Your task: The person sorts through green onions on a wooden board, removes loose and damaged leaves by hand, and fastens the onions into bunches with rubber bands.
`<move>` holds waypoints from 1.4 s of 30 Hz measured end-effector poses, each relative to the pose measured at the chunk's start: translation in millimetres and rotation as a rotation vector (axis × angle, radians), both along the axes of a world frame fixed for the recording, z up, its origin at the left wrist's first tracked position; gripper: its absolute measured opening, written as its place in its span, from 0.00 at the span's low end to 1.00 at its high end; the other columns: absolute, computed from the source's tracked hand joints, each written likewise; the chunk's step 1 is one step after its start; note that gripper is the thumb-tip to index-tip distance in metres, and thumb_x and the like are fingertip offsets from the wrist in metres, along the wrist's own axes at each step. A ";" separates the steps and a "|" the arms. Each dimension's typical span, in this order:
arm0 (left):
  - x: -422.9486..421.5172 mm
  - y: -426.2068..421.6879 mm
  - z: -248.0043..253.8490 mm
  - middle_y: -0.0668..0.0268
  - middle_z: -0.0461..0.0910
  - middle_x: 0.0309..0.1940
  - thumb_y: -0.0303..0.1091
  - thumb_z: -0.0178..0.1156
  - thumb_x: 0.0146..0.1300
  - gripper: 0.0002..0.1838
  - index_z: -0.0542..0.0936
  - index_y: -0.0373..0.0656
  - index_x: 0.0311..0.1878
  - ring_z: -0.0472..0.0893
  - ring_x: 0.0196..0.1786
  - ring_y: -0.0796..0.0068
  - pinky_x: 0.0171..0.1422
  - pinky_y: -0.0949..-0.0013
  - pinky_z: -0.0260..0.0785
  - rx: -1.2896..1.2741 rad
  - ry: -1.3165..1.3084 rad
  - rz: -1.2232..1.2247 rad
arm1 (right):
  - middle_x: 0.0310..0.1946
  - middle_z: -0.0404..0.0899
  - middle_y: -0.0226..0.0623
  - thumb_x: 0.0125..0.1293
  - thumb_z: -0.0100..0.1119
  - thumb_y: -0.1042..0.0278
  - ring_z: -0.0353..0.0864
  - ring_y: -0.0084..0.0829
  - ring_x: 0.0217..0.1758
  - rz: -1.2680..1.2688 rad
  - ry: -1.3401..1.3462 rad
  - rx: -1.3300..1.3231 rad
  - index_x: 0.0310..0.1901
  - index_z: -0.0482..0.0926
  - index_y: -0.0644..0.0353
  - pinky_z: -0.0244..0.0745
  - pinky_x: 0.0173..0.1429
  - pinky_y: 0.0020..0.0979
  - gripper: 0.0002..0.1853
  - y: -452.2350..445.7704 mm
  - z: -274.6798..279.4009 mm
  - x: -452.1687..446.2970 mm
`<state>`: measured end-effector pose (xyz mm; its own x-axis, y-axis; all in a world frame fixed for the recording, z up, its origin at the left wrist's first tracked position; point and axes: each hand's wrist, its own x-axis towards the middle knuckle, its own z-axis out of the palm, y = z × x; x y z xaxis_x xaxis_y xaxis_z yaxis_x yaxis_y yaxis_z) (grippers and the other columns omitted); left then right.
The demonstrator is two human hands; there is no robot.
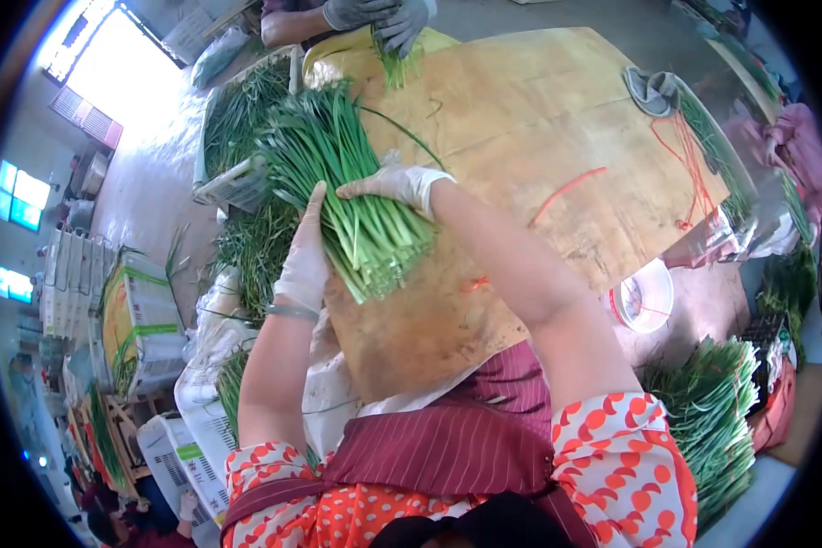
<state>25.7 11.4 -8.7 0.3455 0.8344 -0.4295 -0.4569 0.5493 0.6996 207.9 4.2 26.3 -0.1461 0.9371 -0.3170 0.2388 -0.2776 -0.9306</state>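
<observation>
A thick bunch of long green stalks [361, 205] is held between my two gloved hands over the left part of the wooden board [493, 119]. My left hand [306, 260], in a white glove, presses the bunch's left side with its thumb up. Across the stalks from the right lies my right hand [393, 185], also white-gloved, its thumb on top and its other fingers mostly hidden. The pale cut ends point toward me, and the dark leaves spread away over the board's left edge. One loose leaf trails right, near my right wrist.
A co-worker's gray-gloved hands [397, 23] hold stalks at the far edge. Red ties [566, 194] lie on the board, with a gray cap [653, 91] at far right. A crate of greens [247, 114] stands left, a white bucket [644, 297] and stacked greens [708, 411] right.
</observation>
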 end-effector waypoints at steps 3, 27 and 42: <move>-13.6 -14.5 10.0 0.61 0.79 0.50 0.51 0.61 0.60 0.28 0.74 0.41 0.56 0.79 0.49 0.66 0.58 0.64 0.71 -0.039 0.001 -0.048 | 0.51 0.77 0.53 0.44 0.68 0.35 0.77 0.40 0.55 0.062 -0.132 0.067 0.58 0.71 0.68 0.66 0.63 0.33 0.47 -17.3 14.4 -9.0; 53.9 -65.0 77.1 0.64 0.81 0.43 0.50 0.60 0.62 0.25 0.76 0.38 0.53 0.81 0.42 0.78 0.51 0.75 0.74 0.161 0.150 -0.683 | 0.46 0.80 0.38 0.61 0.64 0.60 0.81 0.25 0.44 -0.577 0.675 0.108 0.58 0.69 0.65 0.77 0.50 0.27 0.27 -172.6 57.6 6.6; -126.7 -90.8 114.4 0.60 0.80 0.47 0.45 0.60 0.63 0.22 0.75 0.39 0.54 0.81 0.44 0.67 0.53 0.65 0.76 0.070 0.171 0.101 | 0.40 0.83 0.41 0.55 0.69 0.54 0.83 0.30 0.39 0.197 0.726 -0.004 0.48 0.78 0.66 0.79 0.46 0.31 0.25 -48.5 33.4 -139.8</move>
<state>-101.0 -79.4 105.7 0.1857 0.8910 -0.4142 -0.3787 0.4539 0.8066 68.1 -44.4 59.7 -0.4845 0.8711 -0.0804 -0.3892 -0.2969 -0.8720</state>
